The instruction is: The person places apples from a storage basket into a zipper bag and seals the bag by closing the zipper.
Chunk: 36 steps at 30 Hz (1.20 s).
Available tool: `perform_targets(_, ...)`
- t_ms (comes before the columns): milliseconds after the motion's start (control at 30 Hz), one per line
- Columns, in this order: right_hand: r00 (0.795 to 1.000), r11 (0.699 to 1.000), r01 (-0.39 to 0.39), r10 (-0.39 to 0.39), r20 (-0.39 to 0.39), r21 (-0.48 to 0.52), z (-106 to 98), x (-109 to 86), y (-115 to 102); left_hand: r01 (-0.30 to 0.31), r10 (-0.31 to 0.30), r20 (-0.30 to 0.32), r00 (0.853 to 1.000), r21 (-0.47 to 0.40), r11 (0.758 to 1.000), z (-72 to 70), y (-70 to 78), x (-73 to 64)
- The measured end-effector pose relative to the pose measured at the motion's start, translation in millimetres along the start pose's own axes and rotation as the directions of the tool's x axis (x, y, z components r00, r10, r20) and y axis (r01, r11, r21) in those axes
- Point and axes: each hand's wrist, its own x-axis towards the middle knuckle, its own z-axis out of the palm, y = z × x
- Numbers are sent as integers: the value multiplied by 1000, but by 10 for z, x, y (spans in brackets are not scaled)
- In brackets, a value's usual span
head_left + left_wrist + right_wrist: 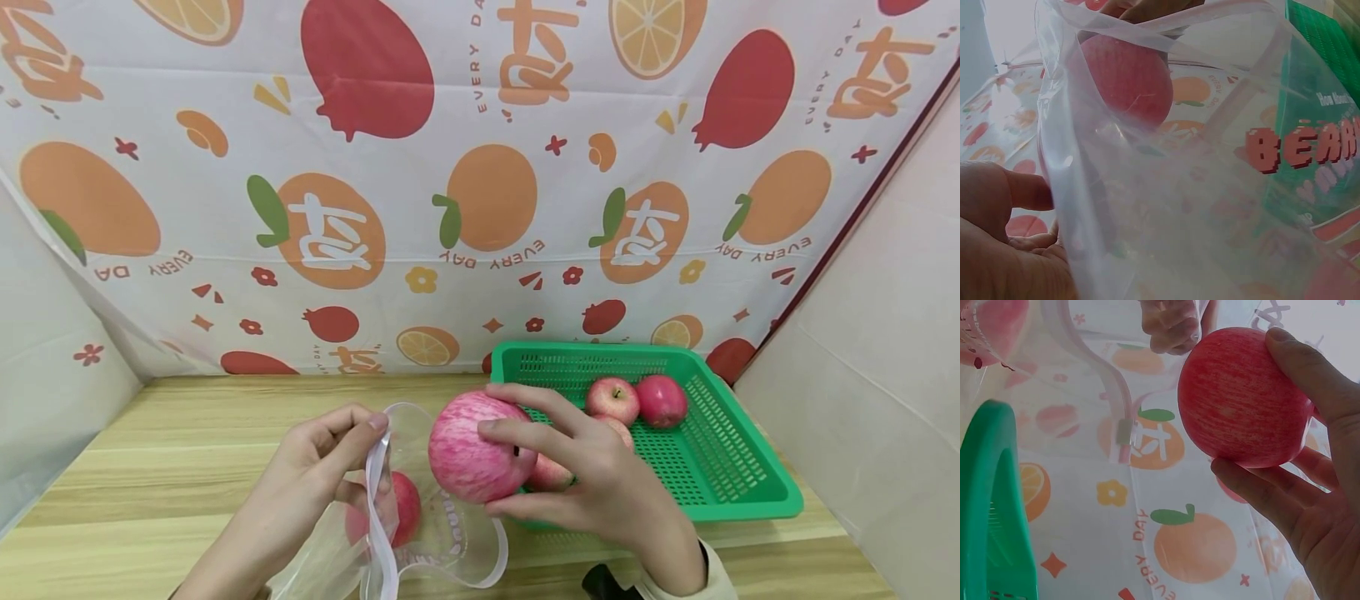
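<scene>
Your right hand [603, 479] was clamped, thumb and fingers spread round it, on a large, round, pink-and-red streaked apple [468, 446], held between your left hand [322, 454] and a green perforated plastic basket [750, 510]. Your left thumb and fingers were pinched together on the white edge strip [380, 504] of a clear plastic bag [459, 546]; a second red apple [407, 508] lay inside it. Whether the gripped apple touched the bag could not be told. The head view alone showed the basket's contents: a pale red apple [612, 400] beside a deeper red apple [663, 402], with further fruit partly behind your right hand, and also the pale wood-grain table [112, 467]. The right wrist view, unlike the head view, gave a small translucent piece [1125, 432] on the bag's edge strip. The left wrist view alone made the bag's print readable in part: large red blocky lettering [1300, 150] beginning "BE", cut off at the frame, and smaller white lettering [1337, 100] beginning "How". The white fruit-print cloth [405, 304] behind read "EVERY DAY" repeatedly, some of it inverted.
</scene>
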Motion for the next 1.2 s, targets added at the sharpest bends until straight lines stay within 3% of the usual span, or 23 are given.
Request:
perform_targets(200,1000,999,17,-18,17,29,45,3,-15,1,-1,1,1000,0,1000,2,-5,-1)
perform_targets(500,997,996,-35,30,65,78,90,0,-63,9,-9,5,1000,1,1000,6,-7,-3)
perform_targets(1200,995,999,-13,7,102,51,159,11,-66,6,-6,16,1000,-7,1000,22,9,6)
